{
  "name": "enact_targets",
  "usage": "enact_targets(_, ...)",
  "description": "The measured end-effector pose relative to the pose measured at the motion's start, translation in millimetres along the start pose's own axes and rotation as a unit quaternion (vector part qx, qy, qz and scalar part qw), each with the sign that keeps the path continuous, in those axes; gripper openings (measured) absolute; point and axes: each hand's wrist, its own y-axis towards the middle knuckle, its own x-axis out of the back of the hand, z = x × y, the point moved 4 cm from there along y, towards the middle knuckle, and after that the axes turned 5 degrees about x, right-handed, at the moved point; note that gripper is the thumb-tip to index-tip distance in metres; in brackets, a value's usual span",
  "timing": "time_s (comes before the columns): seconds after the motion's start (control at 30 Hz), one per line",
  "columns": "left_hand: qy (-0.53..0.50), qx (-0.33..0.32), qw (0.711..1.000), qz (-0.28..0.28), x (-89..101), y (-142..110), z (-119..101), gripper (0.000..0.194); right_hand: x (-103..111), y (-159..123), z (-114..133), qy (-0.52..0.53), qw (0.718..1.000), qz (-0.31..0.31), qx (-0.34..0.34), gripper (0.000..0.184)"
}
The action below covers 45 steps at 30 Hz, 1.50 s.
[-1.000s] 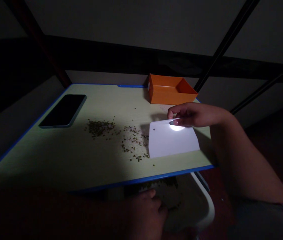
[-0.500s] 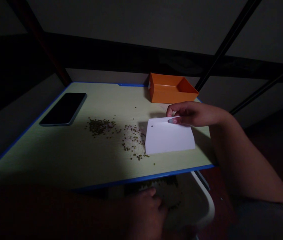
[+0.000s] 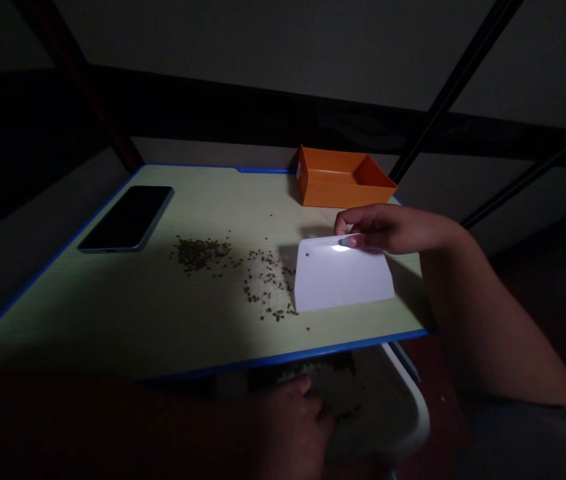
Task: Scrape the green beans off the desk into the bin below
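My right hand (image 3: 380, 228) pinches the top edge of a white dough scraper (image 3: 343, 277), thumb on its near face. The scraper is tilted on the pale table, its lower edge at or just above the surface. Small greenish-brown grains (image 3: 269, 283) lie scattered beside its left edge, and a denser pile of grains (image 3: 200, 253) sits farther left. Below the table's front edge, in deep shadow, my left hand (image 3: 295, 423) has its fingers curled in front of a white-rimmed tub (image 3: 420, 413). Whatever those fingers hold, if anything, is hidden.
An orange open box (image 3: 347, 190) stands at the back right of the blue-edged table (image 3: 113, 320). A dark phone (image 3: 127, 219) lies flat at the left. More dark bits (image 3: 343, 363) are in the tub below. Dark panels rise behind the table.
The scraper has shifted very slightly to the right and nearer to me, away from the scattered grains. My left hand stays where it was.
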Motion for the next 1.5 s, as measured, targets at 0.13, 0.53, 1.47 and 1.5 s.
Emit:
enact_targets(0.13, 0.021, 0.027, 0.999, 0.009, 0.5, 1, 2, 0.028, -1, 1, -1, -0.005, 1.0, 0.0, -0.003, 0.019)
enact_targets(0.53, 0.068, 0.029, 0.997, 0.018, -28.0, 5, -1, 0.017, -4, 3, -8, -0.004, 1.0, -0.006, 0.006, 0.018)
enact_targets(1.47, 0.074, 0.005, 0.997, 0.014, -21.2, 7, -2, 0.017, -9, 5, -3, -0.009, 0.999, 0.033, 0.035, 0.019)
enact_targets(1.5, 0.074, 0.006, 0.997, 0.015, -21.6, 7, -1, 0.017, -8, 5, -4, -0.011, 0.999, 0.027, 0.031, 0.018)
